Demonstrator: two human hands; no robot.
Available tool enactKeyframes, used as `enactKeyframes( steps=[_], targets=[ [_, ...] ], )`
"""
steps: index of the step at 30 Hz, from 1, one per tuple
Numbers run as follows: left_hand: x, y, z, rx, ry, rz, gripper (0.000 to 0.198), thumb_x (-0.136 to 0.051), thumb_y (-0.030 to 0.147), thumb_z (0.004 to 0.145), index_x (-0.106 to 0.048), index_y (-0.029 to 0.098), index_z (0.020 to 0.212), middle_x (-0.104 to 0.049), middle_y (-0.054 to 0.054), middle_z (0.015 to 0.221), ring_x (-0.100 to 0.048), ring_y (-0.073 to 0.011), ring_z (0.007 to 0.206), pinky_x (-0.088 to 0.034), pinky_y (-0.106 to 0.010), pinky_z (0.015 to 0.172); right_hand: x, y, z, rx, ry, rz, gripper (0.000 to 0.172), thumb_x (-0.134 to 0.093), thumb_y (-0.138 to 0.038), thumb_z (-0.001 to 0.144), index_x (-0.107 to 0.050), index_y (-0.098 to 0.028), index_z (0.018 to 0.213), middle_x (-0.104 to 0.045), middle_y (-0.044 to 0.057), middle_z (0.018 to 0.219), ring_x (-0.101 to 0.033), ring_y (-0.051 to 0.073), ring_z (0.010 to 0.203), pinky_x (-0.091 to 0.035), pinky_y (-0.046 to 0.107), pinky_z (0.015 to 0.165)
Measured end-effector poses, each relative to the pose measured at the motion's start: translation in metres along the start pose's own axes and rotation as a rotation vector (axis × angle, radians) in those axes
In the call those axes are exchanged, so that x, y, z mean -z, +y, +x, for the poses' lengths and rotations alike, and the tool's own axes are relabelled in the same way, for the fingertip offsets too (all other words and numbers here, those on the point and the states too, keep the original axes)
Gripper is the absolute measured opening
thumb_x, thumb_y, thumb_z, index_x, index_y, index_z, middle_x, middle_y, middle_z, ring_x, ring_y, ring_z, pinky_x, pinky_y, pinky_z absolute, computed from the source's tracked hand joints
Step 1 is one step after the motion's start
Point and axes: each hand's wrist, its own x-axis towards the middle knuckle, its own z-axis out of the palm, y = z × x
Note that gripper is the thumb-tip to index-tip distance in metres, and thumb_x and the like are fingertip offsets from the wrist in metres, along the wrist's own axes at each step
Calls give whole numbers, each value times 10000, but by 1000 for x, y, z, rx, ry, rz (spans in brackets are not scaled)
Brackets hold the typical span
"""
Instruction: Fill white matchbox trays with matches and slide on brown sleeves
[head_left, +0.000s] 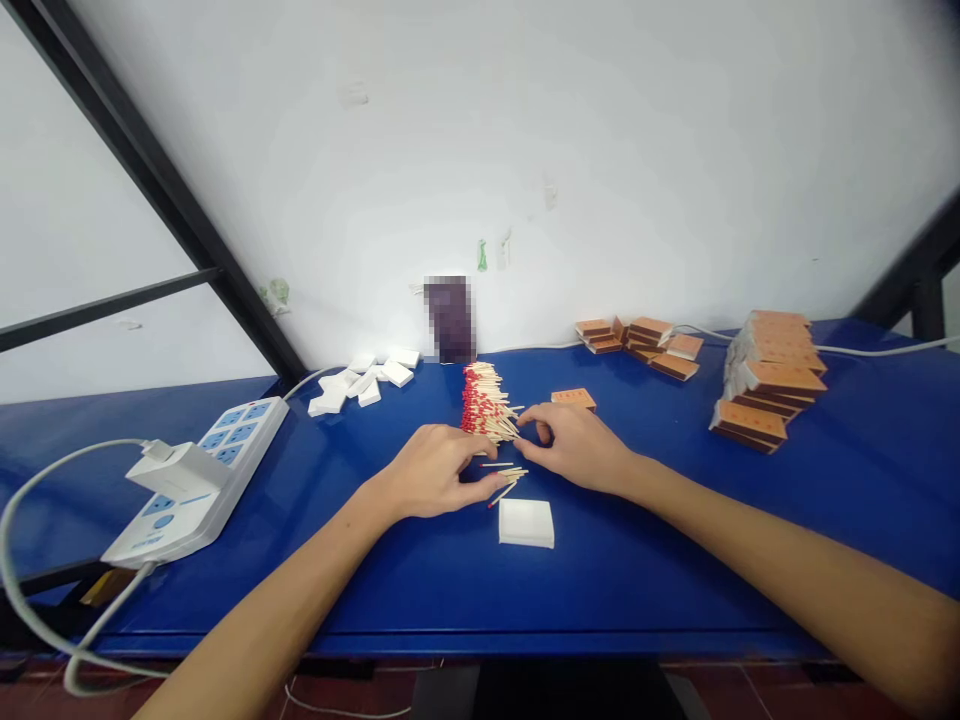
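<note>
A long pile of red-tipped matches (pixel 486 400) lies at the middle of the blue table. My left hand (pixel 442 470) is at the pile's near left end, thumb and fingers apart, its thumb tip by a few loose matches (pixel 513 474). At the pile's near right side is my right hand (pixel 574 445), its thumb and forefinger apart and close to the match ends. Just in front of the loose matches sits a white tray-like box (pixel 526 523). An orange matchbox cover (pixel 574 398) lies behind my right hand.
White box pieces (pixel 364 380) lie at the back left. Orange matchboxes are heaped at the back (pixel 641 345) and stacked at the right (pixel 772 375). A power strip (pixel 202 480) with a charger and cables occupies the left. A dark blurred object (pixel 451 318) stands against the wall.
</note>
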Motion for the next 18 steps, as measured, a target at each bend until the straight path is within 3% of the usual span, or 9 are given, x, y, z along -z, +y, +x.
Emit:
enactKeyframes(
  steps=[5,13,18],
  targets=[
    [-1,3,0,2,-9,-9,363,-515,527,932,-673,203,971,-602,20,627,-554,-145,578,-346,-260,595,-1,-8,5,-48,-30,-62,244,-612,-430,843,-706,-205,855,-658,1,673,-549,147,615,-247,264,519],
    [4,-9,-3,33,51,43,299,-490,405,956,-696,193,998,-653,-7,695,-581,-163,633,-376,-276,639,-1,-15,14,-40,-50,-73,281,-604,-419,849,-683,-201,691,-639,-2,595,-515,131,541,-222,268,520],
    [3,-13,-4,45,107,55,307,-469,397,973,-696,194,935,-667,-10,708,-585,-155,630,-357,-271,626,-4,-14,17,-58,-56,-10,256,-606,-405,857,-718,-203,747,-639,-9,597,-509,128,542,-258,259,528]
  ],
)
